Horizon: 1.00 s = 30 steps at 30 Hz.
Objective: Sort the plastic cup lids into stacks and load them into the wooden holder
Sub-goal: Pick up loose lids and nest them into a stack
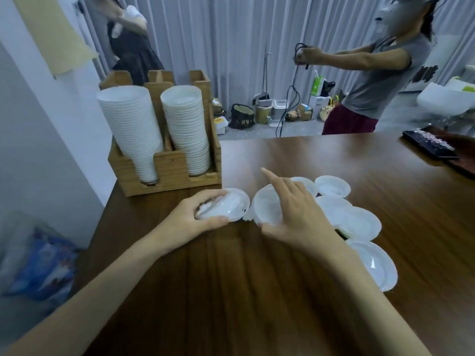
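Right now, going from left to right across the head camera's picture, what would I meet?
Blue bag → wooden holder → left hand gripping a small stack of lids → right hand holding a single lid → loose lids → dark tray.

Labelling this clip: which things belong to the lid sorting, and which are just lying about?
Job: wooden holder, lid stack in left hand, single lid in right hand, loose lids.
Lying about: black tray, blue bag, floor bags.
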Each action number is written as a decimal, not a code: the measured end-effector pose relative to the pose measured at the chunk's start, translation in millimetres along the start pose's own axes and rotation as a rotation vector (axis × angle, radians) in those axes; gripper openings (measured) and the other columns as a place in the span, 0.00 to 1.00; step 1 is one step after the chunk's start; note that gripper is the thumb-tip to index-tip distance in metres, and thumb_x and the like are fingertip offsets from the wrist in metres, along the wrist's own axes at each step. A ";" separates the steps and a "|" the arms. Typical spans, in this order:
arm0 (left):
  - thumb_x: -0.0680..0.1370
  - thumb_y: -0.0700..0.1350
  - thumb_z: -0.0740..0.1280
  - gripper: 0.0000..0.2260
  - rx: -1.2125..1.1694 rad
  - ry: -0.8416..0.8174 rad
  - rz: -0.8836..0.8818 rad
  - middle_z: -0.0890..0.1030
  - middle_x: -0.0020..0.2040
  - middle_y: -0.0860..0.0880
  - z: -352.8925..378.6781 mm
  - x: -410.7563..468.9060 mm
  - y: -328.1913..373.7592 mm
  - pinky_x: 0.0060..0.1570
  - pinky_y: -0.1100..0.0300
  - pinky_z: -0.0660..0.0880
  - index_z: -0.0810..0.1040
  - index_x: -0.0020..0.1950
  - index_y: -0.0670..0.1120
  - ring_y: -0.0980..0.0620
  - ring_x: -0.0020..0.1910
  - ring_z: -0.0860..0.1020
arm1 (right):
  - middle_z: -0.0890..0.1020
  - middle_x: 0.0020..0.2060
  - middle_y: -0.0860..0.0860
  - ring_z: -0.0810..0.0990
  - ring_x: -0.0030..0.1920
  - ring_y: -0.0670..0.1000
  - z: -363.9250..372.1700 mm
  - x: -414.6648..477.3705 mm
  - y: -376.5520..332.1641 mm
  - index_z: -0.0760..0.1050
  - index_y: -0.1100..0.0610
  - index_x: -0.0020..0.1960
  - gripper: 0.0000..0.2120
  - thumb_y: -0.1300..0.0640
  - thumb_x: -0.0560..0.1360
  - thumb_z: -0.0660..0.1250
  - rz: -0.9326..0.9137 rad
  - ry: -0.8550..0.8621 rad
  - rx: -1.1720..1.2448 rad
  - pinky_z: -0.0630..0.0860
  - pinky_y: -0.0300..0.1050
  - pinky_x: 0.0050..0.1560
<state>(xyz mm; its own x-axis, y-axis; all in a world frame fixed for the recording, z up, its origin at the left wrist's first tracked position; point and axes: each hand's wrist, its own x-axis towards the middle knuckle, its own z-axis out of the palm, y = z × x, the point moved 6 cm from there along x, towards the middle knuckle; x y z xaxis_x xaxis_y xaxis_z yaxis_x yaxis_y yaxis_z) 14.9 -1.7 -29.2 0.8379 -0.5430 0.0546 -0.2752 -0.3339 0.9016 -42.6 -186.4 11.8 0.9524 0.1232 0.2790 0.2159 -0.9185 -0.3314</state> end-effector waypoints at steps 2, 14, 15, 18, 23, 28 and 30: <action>0.72 0.61 0.69 0.21 -0.266 0.040 -0.121 0.79 0.57 0.61 -7.7 -18.4 -12.2 0.57 0.61 0.72 0.74 0.63 0.59 0.61 0.59 0.76 | 0.67 0.69 0.46 0.66 0.67 0.51 13.9 0.5 -16.9 0.50 0.46 0.77 0.45 0.47 0.67 0.72 -0.033 -0.055 0.025 0.66 0.47 0.66; 0.81 0.53 0.59 0.13 -0.294 0.269 -0.450 0.79 0.56 0.53 -19.4 -53.1 -49.6 0.52 0.62 0.75 0.76 0.62 0.51 0.57 0.55 0.77 | 0.62 0.63 0.38 0.64 0.66 0.41 68.6 -9.2 -55.9 0.38 0.34 0.70 0.52 0.53 0.66 0.76 -0.059 -0.184 0.400 0.63 0.35 0.59; 0.81 0.52 0.60 0.11 -0.220 0.276 -0.429 0.79 0.56 0.55 -19.9 -53.1 -50.2 0.51 0.63 0.74 0.76 0.61 0.52 0.58 0.56 0.76 | 0.60 0.62 0.36 0.63 0.66 0.39 69.6 -9.7 -54.7 0.38 0.36 0.71 0.53 0.52 0.66 0.76 -0.054 -0.187 0.427 0.63 0.34 0.59; 0.80 0.49 0.61 0.08 -0.042 0.301 -0.362 0.78 0.53 0.58 -19.2 -50.8 -47.4 0.48 0.70 0.69 0.78 0.57 0.52 0.61 0.55 0.74 | 0.60 0.63 0.35 0.61 0.66 0.35 73.1 -10.1 -51.0 0.37 0.36 0.72 0.55 0.50 0.66 0.77 -0.039 -0.195 0.487 0.60 0.26 0.58; 0.79 0.50 0.62 0.09 0.160 0.433 -0.180 0.73 0.56 0.60 -24.1 -47.3 -31.4 0.58 0.66 0.64 0.79 0.56 0.53 0.62 0.58 0.69 | 0.61 0.66 0.38 0.62 0.67 0.34 73.1 -3.4 -55.8 0.36 0.33 0.72 0.57 0.49 0.64 0.78 -0.054 -0.159 0.520 0.61 0.23 0.58; 0.78 0.53 0.60 0.12 -0.206 0.312 -0.120 0.82 0.47 0.52 -17.5 -50.9 -15.0 0.52 0.63 0.73 0.81 0.48 0.49 0.55 0.52 0.78 | 0.56 0.69 0.34 0.59 0.70 0.37 72.2 5.2 -70.1 0.37 0.35 0.73 0.55 0.49 0.65 0.77 -0.163 -0.089 0.485 0.60 0.23 0.59; 0.76 0.53 0.61 0.15 -0.329 0.306 -0.075 0.82 0.45 0.46 -22.5 -55.2 -10.2 0.52 0.57 0.74 0.82 0.47 0.45 0.51 0.49 0.78 | 0.49 0.70 0.29 0.53 0.71 0.34 75.7 4.3 -72.6 0.37 0.36 0.73 0.55 0.47 0.66 0.77 -0.184 -0.087 0.499 0.57 0.20 0.60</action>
<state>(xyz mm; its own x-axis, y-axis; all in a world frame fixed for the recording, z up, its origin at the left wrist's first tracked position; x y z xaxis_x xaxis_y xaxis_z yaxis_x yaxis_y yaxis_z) -17.9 49.0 -31.8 0.9641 -0.2579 0.0635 -0.0853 -0.0744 0.9936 -37.9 -90.7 -31.2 0.8990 0.3156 0.3038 0.4367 -0.5915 -0.6778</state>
